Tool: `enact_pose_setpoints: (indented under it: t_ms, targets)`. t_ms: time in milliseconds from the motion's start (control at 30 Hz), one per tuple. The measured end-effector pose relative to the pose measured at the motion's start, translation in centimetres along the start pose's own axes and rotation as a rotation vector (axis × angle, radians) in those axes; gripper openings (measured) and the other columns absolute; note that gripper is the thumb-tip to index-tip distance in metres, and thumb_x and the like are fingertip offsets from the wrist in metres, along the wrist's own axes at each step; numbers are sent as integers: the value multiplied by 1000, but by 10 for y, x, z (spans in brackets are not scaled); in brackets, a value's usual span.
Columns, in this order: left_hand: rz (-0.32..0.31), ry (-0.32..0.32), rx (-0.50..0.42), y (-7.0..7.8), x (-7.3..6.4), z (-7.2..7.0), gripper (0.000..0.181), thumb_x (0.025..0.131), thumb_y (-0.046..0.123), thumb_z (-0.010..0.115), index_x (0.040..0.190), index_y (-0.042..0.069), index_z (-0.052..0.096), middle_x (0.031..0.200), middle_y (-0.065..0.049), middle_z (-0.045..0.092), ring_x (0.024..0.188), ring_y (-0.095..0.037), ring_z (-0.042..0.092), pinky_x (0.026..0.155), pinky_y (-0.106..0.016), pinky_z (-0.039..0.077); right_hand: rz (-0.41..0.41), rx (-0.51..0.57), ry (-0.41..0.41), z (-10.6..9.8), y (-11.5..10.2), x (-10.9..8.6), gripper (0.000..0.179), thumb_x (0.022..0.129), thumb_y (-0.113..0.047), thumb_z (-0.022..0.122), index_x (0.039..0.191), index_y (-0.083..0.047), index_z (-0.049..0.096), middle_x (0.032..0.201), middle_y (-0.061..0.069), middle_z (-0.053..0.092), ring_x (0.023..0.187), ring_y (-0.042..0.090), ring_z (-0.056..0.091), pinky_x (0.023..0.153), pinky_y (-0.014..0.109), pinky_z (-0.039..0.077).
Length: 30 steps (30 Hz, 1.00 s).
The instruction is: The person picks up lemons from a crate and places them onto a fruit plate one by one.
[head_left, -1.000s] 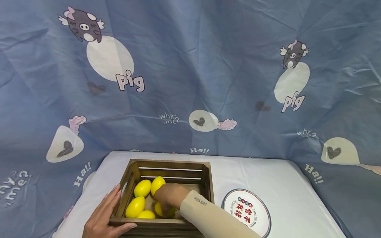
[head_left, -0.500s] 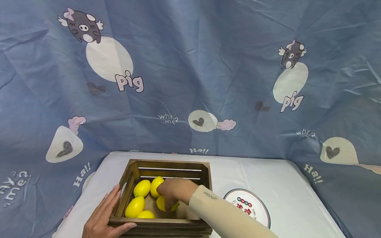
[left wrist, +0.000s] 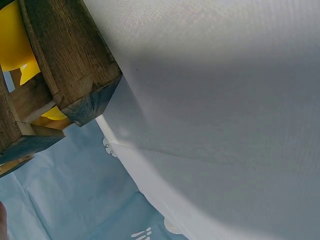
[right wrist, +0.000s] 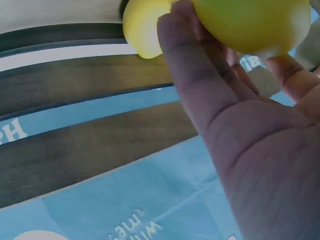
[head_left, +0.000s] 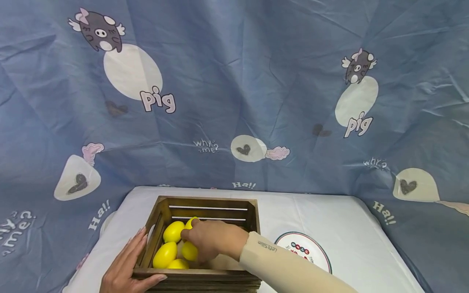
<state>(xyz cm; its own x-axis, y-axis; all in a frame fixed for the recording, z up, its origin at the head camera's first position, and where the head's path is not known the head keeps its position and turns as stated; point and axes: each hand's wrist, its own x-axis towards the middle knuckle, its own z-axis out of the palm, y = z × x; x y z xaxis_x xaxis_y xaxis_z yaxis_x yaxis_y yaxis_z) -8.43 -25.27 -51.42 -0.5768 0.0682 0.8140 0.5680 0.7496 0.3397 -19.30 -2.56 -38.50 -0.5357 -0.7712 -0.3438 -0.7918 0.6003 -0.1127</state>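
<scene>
A brown slatted wooden crate (head_left: pixel 209 202) stands on the white table with several yellow lemons inside. In the head view, one lemon (head_left: pixel 165 255) lies along the left wall and another lemon (head_left: pixel 174 232) behind it. My right hand (head_left: pixel 216 240) reaches into the crate and holds a lemon (right wrist: pixel 255 22) between fingers and thumb, close beside the other lemons. A further lemon (right wrist: pixel 145 27) shows past the fingertips in the right wrist view. My left hand (head_left: pixel 126 264) rests at the crate's front left corner, fingers straight along the side, thumb on the front rim.
A round white plate (head_left: pixel 320 254) with red lettering lies to the right of the crate, partly covered by the right sleeve (head_left: pixel 289 264). A blue printed cloth (head_left: pixel 293 81) hangs behind the white table (head_left: pixel 351 228).
The right hand has carried its lemon leftward inside the crate, toward the other lemons, and now covers part of the rear one. The left hand keeps its place on the corner.
</scene>
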Motion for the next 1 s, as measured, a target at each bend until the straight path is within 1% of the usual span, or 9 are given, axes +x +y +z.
enact_pose_setpoints:
  t_ms: [100,200,300,433,533,600,733,867,1000]
  targets:
    - [-4,0,-1,0,0,0,105,71,64,90,142,-7,60,148,-24,57,145,-24,48,124,-22,32,-15,7,15,-2,-2,-7,55,82,-31,91,129,-31,63,112,-5,54,72,8,55,57,22,50]
    - [-13,-5,4,1,0,0,105,71,65,89,142,-6,61,148,-24,57,145,-23,48,123,-22,32,-36,25,33,-5,-2,-14,54,82,-30,90,128,-29,62,106,-6,54,71,8,55,56,22,49]
    - [-21,-12,30,2,-1,-1,106,71,67,88,144,-5,60,149,-23,56,146,-20,46,123,-21,32,-63,60,69,-8,2,-20,53,82,-27,88,129,-25,63,104,-7,56,75,7,55,60,21,49]
    - [-25,-20,58,3,-1,-2,109,70,68,87,146,-4,58,150,-23,56,147,-20,45,123,-21,31,-79,102,129,-10,10,-28,52,82,-25,86,129,-20,64,107,-9,60,82,6,55,66,18,48]
    - [-25,-20,55,3,-1,-2,110,69,68,88,146,-4,58,149,-23,56,146,-21,46,123,-20,31,-70,123,167,-9,16,-35,53,83,-27,86,130,-16,64,113,-9,63,87,6,56,69,18,50]
    - [-17,-8,49,3,-1,-1,110,68,69,89,144,-5,60,148,-23,57,145,-22,48,123,-19,32,-66,138,187,-7,20,-41,55,84,-29,86,132,-14,64,116,-8,65,88,6,57,70,18,51]
    - [10,12,44,2,-1,1,108,71,71,85,142,-7,60,146,-25,58,145,-21,48,123,-22,33,-69,176,228,-5,25,-54,55,86,-28,85,134,-13,63,120,-6,66,90,6,58,75,17,52]
    - [41,40,31,0,2,4,107,74,72,82,139,-10,61,143,-28,59,144,-21,49,123,-25,35,-79,196,295,-5,30,-70,55,86,-31,83,136,-15,65,122,-9,66,91,4,58,76,16,51]
    - [29,33,48,0,4,3,107,75,74,80,140,-9,62,143,-26,60,145,-18,48,123,-24,34,-112,221,346,-2,34,-84,53,88,-31,81,138,-18,65,122,-9,65,93,2,57,77,13,50]
